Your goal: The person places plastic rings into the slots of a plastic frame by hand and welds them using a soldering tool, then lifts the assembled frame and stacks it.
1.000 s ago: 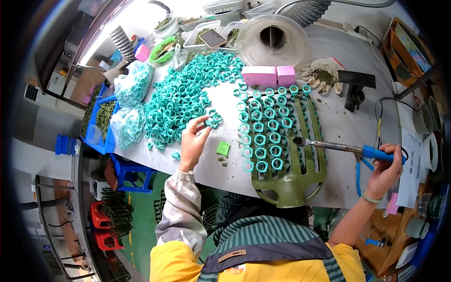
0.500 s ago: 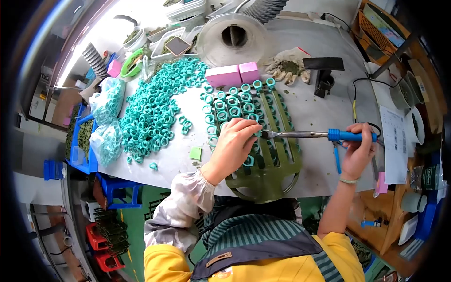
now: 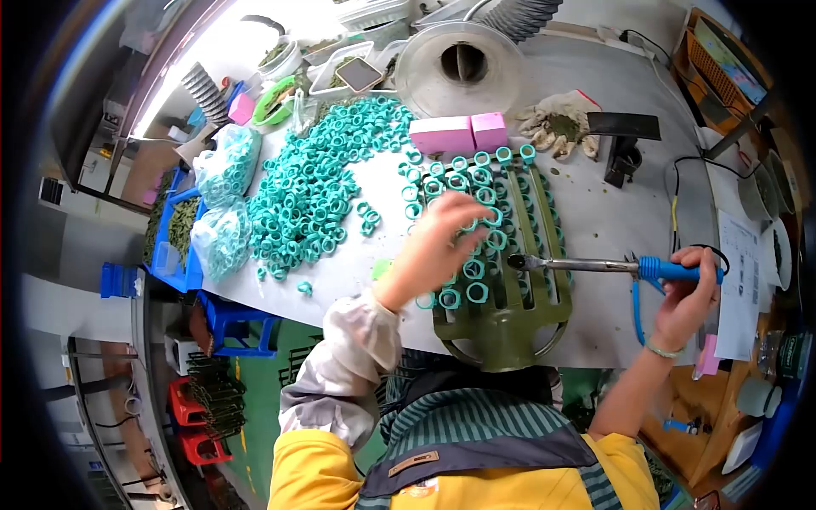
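My right hand point(image 3: 682, 302) is closed around the blue handle of a soldering iron point(image 3: 595, 265). The iron's dark, broad tip lies over the olive-green slotted rack point(image 3: 501, 327). Turquoise plastic rings point(image 3: 495, 240) stand in rows along the rack's bars. Over the left side of the rack is my left hand point(image 3: 432, 246), somewhat blurred, with thumb and forefinger apart near the rings. Nothing is visible held in it, though its fingers hide some rings. To the left spreads a large heap of loose turquoise rings point(image 3: 310, 187).
Pink blocks point(image 3: 442, 136) sit behind the rack, near a round metal hood point(image 3: 459, 81). A stained glove point(image 3: 557, 123) and a black stand point(image 3: 623, 140) are at the back right. Blue-handled pliers point(image 3: 637, 310) lie beside the rack. Bags of rings point(image 3: 223, 238) are far left.
My left hand has moved off the iron's tip toward the rings at the rack's left side. The iron's tip now shows free of the fingers. The whole view has shifted slightly.
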`<control>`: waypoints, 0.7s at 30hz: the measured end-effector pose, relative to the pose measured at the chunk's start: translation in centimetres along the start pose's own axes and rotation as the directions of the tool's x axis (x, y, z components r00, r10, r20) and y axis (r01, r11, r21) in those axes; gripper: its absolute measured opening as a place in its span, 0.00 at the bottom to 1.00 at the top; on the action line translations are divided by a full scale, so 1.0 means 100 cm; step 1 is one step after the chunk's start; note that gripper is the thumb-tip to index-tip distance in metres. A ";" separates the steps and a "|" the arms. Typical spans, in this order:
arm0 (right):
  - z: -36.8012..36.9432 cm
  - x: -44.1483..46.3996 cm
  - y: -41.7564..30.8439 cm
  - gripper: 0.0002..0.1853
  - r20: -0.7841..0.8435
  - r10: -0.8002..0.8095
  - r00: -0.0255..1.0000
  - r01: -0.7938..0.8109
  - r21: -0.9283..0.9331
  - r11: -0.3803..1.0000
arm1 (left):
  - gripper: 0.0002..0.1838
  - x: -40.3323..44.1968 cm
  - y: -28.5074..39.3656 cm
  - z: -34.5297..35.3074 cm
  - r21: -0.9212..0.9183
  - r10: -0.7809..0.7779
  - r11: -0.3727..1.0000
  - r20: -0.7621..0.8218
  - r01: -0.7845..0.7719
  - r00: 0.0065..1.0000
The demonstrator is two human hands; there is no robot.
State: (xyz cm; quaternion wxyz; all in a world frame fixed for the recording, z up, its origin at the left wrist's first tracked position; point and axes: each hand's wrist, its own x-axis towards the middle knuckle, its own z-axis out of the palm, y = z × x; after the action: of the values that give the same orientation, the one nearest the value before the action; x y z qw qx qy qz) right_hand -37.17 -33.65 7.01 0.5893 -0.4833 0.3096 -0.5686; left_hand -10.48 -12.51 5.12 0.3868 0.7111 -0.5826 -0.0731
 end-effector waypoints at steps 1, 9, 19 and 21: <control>0.000 0.000 0.000 0.16 -0.001 -0.007 1.000 0.007 -0.003 1.000 | 0.14 -0.002 -0.015 -0.016 -0.146 -0.131 0.982 -0.069 0.120 0.989; 0.002 -0.003 -0.003 0.16 0.011 -0.029 1.000 0.029 -0.022 0.999 | 0.05 -0.067 -0.116 -0.071 0.510 -0.467 0.723 -0.135 0.465 0.874; 0.003 -0.007 -0.008 0.16 -0.012 -0.020 1.000 0.019 -0.041 0.999 | 0.09 -0.093 -0.090 -0.066 0.145 -0.390 0.894 -0.214 0.424 0.896; 0.003 -0.007 -0.008 0.16 -0.002 -0.031 1.000 0.031 -0.038 0.999 | 0.09 -0.102 -0.093 -0.060 0.185 -0.409 0.871 -0.238 0.454 0.881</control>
State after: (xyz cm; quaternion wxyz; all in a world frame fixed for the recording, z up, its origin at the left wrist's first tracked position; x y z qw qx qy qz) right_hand -37.37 -32.83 7.76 0.5706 -0.4985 0.3138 -0.5723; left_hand -3.18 -0.44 -0.18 0.3276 0.8679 -0.3728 -0.0199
